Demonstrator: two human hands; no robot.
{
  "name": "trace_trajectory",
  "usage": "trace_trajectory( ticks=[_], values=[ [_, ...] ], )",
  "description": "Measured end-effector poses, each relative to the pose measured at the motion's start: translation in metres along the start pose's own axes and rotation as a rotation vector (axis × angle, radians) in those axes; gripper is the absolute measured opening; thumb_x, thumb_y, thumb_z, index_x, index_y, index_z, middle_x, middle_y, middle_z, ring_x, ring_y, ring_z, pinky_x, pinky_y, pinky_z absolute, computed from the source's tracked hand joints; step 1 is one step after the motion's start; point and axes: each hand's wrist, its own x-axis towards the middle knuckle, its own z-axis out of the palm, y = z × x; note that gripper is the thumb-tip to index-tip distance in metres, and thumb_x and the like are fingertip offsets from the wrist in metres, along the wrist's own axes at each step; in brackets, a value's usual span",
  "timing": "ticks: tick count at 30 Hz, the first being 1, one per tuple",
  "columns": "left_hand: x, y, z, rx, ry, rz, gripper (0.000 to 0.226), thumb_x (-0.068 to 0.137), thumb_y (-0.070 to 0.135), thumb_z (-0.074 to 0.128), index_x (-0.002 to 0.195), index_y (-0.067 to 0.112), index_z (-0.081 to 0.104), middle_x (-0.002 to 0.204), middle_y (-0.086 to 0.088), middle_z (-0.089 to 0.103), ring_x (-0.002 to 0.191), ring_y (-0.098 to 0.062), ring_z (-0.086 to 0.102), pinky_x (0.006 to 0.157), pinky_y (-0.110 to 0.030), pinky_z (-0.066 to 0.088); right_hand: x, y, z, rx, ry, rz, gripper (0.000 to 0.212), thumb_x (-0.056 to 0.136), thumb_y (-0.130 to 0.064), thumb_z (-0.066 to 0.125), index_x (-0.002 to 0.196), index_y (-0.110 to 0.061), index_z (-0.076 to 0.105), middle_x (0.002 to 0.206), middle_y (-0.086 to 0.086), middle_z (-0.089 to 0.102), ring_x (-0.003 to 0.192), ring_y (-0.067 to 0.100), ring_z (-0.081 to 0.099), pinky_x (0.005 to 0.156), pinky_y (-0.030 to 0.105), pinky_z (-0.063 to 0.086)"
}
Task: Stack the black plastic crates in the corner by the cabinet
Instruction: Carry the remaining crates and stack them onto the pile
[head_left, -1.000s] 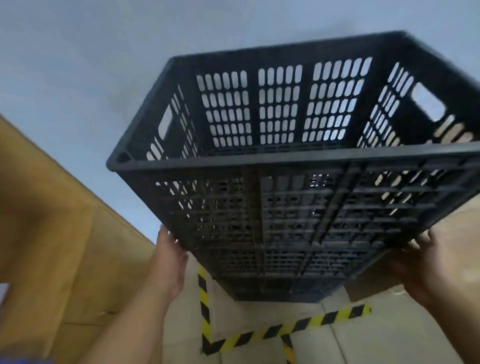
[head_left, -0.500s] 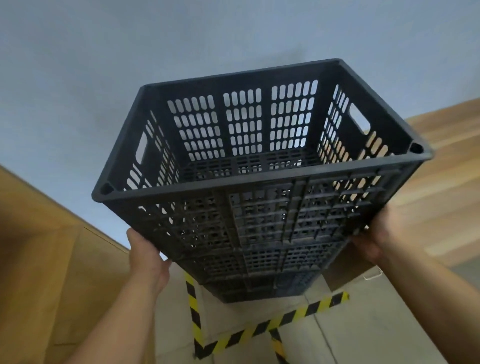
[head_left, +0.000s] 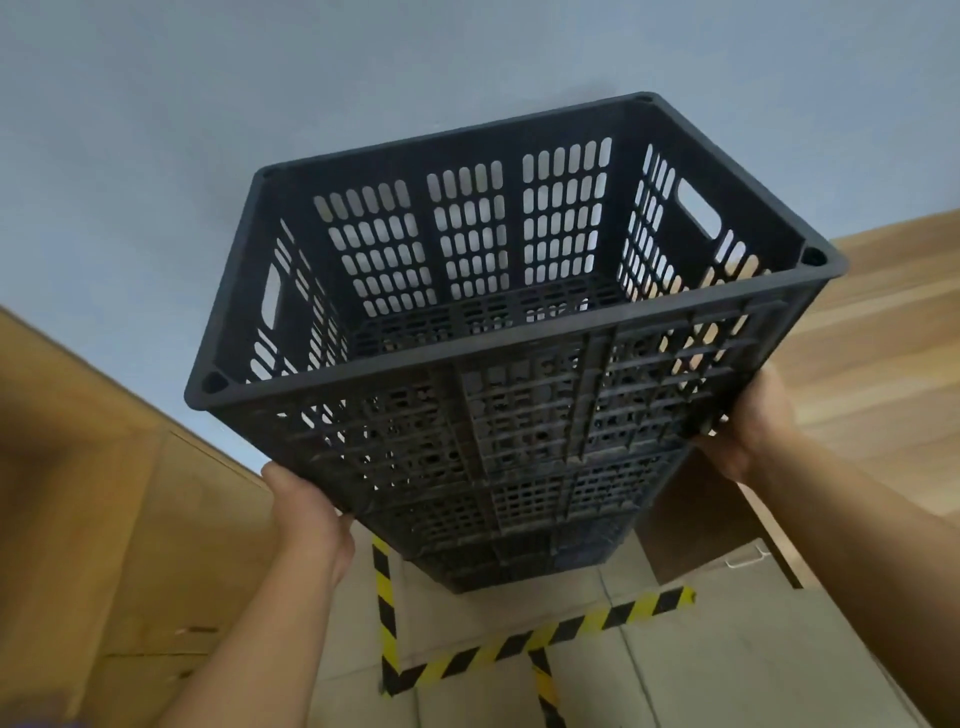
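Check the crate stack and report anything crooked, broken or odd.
The top crate is tilted, its right rim higher than its left, with the left hand and right hand gripping its lower corners. It does not look squarely seated on the stack below. No cracks or spills visible.

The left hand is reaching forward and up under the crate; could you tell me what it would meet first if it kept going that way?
The left hand already touches the black crate at its lower corner; the crate blocks it.

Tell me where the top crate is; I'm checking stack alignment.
Centre of the head view: the top crate sits atop the stack, held between left hand and right hand, against the blue wall.
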Motion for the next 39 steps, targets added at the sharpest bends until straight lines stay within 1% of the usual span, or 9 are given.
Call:
trace_trajectory(
  ticks=[2,8,13,20,24,26,30,35,39],
  values=[
    [-0.001,-0.002,0.003,-0.011,0.009,-0.006,0.048,0.105,0.044,0.023,0.101,0.029,0.068,0.109,0.002,0.075,0.106,-0.019,0.067,0.114,-0.062,0.046,0.002,-0.004,0.001,0.0,-0.012,0.008,0.039,0.109,-0.038,0.033,0.097,-0.023,0.067,0.099,0.004,0.074,0.111,0.031,0.066,0.106,0.059,0.046],
    [-0.001,-0.006,0.007,-0.04,0.03,-0.006,0.049,0.104,0.046,0.023,0.103,0.032,0.069,0.111,0.003,0.075,0.122,-0.025,0.065,0.114,-0.063,0.045,0.01,-0.004,-0.003,0.032,-0.024,0.038,0.041,0.109,-0.039,0.031,0.093,-0.021,0.064,0.097,0.007,0.069,0.131,0.041,0.055,0.115,0.061,0.037],
    [-0.003,-0.006,0.011,-0.055,0.069,-0.002,0.048,0.105,0.046,0.023,0.1,0.031,0.068,0.11,0.006,0.073,0.115,-0.021,0.064,0.116,-0.061,0.044,0.013,-0.004,-0.004,0.0,-0.038,0.042,0.043,0.108,-0.041,0.031,0.094,-0.02,0.066,0.094,0.006,0.072,0.1,0.028,0.068,0.104,0.054,0.046],
    [-0.002,-0.004,0.007,0.004,0.06,-0.014,0.047,0.107,0.041,0.023,0.102,0.027,0.067,0.112,0.001,0.074,0.121,-0.025,0.063,0.115,-0.066,0.042,0.018,-0.004,-0.009,-0.023,-0.044,0.048,0.042,0.109,-0.038,0.031,0.095,-0.02,0.066,0.097,0.007,0.072,0.098,0.028,0.066,0.09,0.05,0.052],
    [-0.009,0.0,-0.005,0.084,-0.04,-0.015,0.043,0.11,0.04,0.028,0.111,0.029,0.069,0.127,-0.001,0.074,0.127,-0.023,0.062,0.114,-0.062,0.045,0.014,-0.008,-0.015,-0.085,-0.067,0.049,0.04,0.109,-0.04,0.033,0.099,-0.021,0.066,0.103,0.009,0.07,0.103,0.032,0.064,0.097,0.053,0.049],
    [-0.018,-0.003,-0.017,0.161,-0.104,-0.006,0.038,0.112,0.045,0.031,0.121,0.037,0.067,0.143,0.005,0.064,0.138,-0.018,0.053,0.12,-0.058,0.038,0.011,-0.012,-0.017,-0.133,-0.083,0.046,0.038,0.109,-0.037,0.034,0.096,-0.021,0.065,0.101,0.008,0.068,0.096,0.029,0.063,0.092,0.049,0.049],
    [-0.032,-0.018,-0.043,0.312,-0.155,-0.055,0.057,0.112,0.055,0.027,0.163,0.032,0.037,0.17,0.0,0.039,0.154,-0.029,0.039,0.125,-0.058,0.031,0.009,-0.017,-0.022,-0.182,-0.04,0.053,0.033,0.106,-0.037,0.038,0.102,-0.017,0.065,0.115,0.018,0.069,0.093,0.032,0.06,0.08,0.044,0.048],
    [-0.069,-0.018,-0.051,0.383,-0.19,-0.129,0.059,0.112,0.056,0.027,0.164,0.03,0.037,0.169,-0.002,0.04,0.153,-0.032,0.042,0.125,-0.057,0.033,-0.018,-0.031,-0.021,-0.201,-0.068,0.077,0.037,0.109,-0.033,0.031,0.096,-0.016,0.061,0.099,0.013,0.066,0.083,0.028,0.06,0.088,0.049,0.047],
    [-0.108,-0.004,-0.042,0.411,-0.269,-0.107,0.058,0.112,0.054,0.03,0.162,0.028,0.037,0.168,-0.002,0.042,0.154,-0.03,0.04,0.128,-0.056,0.028,-0.045,-0.033,-0.025,-0.196,-0.115,0.102,0.038,0.111,-0.033,0.03,0.098,-0.018,0.062,0.101,0.013,0.067,0.089,0.029,0.063,0.097,0.053,0.048]
  ],
)
